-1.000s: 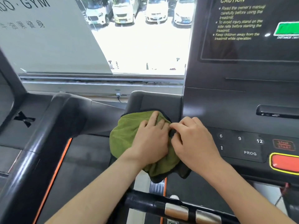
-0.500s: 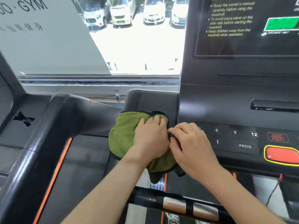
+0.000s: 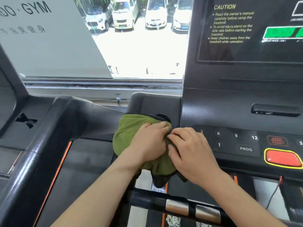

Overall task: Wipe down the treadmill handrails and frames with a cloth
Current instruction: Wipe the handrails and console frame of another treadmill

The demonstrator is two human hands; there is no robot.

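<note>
A green cloth (image 3: 129, 135) with a dark edge lies bunched over the left end of the treadmill console (image 3: 229, 110), where the cup-holder recess (image 3: 155, 104) sits. My left hand (image 3: 150, 141) lies on top of the cloth with its fingers curled into the fabric. My right hand (image 3: 190, 153) pinches the cloth's right edge beside the keypad. A black front handrail with silver sensor plates (image 3: 177, 207) runs across below my forearms. The thick left side handrail (image 3: 32, 149) curves along the left.
The keypad (image 3: 236, 138) with number keys and a PROG key lies right of my hands, with a red stop button (image 3: 282, 158) further right. The display screen (image 3: 246, 30) stands above. A window onto parked cars (image 3: 139, 38) is behind.
My left fingers have curled and bunched the cloth, where they lay flatter a second ago. Both hands stay at the console's left end; the view has shifted slightly.
</note>
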